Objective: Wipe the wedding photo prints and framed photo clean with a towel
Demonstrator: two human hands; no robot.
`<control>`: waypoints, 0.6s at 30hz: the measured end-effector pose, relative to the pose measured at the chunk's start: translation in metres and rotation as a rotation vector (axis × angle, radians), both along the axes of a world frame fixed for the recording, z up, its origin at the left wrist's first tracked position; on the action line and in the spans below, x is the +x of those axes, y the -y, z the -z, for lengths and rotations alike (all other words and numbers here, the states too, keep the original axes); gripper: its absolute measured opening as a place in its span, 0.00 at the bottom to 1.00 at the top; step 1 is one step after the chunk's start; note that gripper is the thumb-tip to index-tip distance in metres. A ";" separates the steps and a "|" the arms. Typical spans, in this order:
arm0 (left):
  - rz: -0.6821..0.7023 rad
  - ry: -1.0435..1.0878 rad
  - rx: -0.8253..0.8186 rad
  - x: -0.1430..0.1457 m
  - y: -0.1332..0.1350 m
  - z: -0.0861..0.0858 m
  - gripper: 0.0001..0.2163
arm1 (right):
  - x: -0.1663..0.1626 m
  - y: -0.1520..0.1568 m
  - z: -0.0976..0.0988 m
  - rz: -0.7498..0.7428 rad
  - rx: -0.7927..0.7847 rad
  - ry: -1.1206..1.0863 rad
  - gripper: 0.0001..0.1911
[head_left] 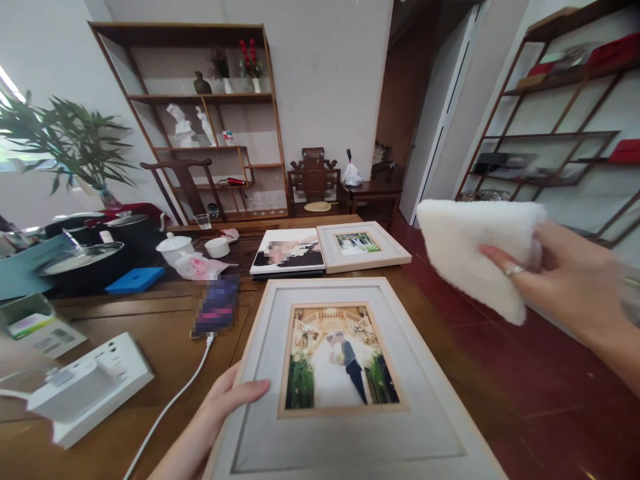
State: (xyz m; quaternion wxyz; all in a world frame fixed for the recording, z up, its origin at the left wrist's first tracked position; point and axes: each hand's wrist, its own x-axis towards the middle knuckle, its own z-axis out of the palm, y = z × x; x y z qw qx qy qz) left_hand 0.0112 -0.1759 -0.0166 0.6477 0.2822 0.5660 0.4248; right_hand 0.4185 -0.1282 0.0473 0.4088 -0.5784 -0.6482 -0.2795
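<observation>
A large framed wedding photo (345,373) with a pale wood rim lies on the wooden table (165,333) in front of me. My left hand (225,403) grips its left edge, thumb resting on the white mat. My right hand (560,280) is raised to the right of the frame, out past the table edge, fingers closed on a folded white fluffy cloth (475,253). The cloth is in the air and touches nothing.
Behind the big frame lie a smaller framed photo (363,245) and a photo album (289,252). A phone (217,305) on a white cable, a white power strip (90,387), a blue box (135,280), cups and pots sit to the left. Red floor lies to the right.
</observation>
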 end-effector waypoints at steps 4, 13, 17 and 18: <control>0.008 0.078 -0.034 0.014 0.001 0.002 0.23 | -0.025 0.011 0.036 -0.287 -0.189 0.441 0.06; 0.142 0.006 -0.040 0.019 -0.017 0.009 0.27 | -0.064 0.001 0.079 -0.589 -0.574 0.479 0.14; 0.303 -0.082 -0.013 0.018 -0.033 0.003 0.26 | -0.071 -0.017 0.080 -0.554 -0.541 0.467 0.14; 0.354 -0.154 0.016 0.017 -0.037 0.000 0.25 | -0.073 -0.020 0.082 -0.550 -0.520 0.458 0.15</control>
